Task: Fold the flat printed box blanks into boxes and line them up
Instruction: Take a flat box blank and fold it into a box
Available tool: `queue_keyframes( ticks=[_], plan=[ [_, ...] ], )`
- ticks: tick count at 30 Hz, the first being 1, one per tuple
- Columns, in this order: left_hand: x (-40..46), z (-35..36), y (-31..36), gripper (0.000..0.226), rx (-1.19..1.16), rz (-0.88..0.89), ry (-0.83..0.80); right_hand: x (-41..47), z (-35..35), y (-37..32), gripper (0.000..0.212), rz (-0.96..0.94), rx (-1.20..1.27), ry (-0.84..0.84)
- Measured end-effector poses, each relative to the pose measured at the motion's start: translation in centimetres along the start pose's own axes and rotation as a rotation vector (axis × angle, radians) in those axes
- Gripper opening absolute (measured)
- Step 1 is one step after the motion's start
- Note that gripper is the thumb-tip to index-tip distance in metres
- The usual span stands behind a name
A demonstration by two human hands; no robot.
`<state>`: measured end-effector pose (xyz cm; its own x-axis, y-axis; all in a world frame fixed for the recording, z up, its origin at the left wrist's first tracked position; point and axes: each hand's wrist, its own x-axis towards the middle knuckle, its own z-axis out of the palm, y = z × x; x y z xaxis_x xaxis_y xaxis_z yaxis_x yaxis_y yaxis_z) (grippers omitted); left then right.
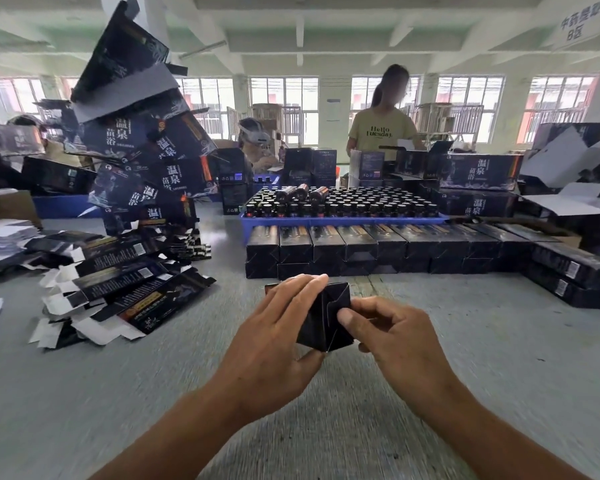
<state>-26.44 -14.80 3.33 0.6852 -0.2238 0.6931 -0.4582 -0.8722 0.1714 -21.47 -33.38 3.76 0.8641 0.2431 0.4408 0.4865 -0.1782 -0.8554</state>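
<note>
Black box point(324, 317) end being closed, held above the table point(326, 427) before the row point(378, 245).
Left hand point(278, 334) grasps the body; right hand point(392, 336) pinches a flap. Best press flaps square along their creases, tucking the last fully.

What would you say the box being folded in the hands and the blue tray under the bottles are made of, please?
The box looks like thin printed cardboard: dark, slightly glossy outside, with sharp creases and pale cut edges, much like the white-backed flat blanks lying nearby. The blue tray appears to be moulded plastic, judging by its uniform colour and smooth rim, though that is less certain.
</note>
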Motion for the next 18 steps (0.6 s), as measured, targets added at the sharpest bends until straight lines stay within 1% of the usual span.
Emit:
queue_keyframes(
  ticks=[3,5,7,10,14,18],
  plan=[
    [0.13,-0.16,0.26,0.081,-0.031,0.002,0.003,-0.17,-0.1,-0.1,0.011,-0.004,0.01,0.026],
    [0.23,-0.32,0.41,0.079,-0.045,0.005,0.009,-0.31,-0.13,-0.26,0.009,-0.024,0.0,0.038],
    [0.23,-0.37,0.42,0.081,-0.052,0.02,0.013,-0.44,-0.06,-0.37,0.008,-0.045,-0.038,0.062],
    [0.21,-0.3,0.36,0.089,-0.03,0.025,0.02,-0.51,0.04,-0.47,0.006,-0.077,-0.111,0.089],
    [0.29,-0.33,0.48,0.091,0.025,0.014,0.046,-0.29,-0.28,-0.5,0.008,-0.078,-0.107,0.043],
    [0.21,-0.3,0.25,0.094,0.029,0.014,0.054,-0.17,-0.47,-0.29,0.011,-0.075,-0.095,0.015]
  ],
)
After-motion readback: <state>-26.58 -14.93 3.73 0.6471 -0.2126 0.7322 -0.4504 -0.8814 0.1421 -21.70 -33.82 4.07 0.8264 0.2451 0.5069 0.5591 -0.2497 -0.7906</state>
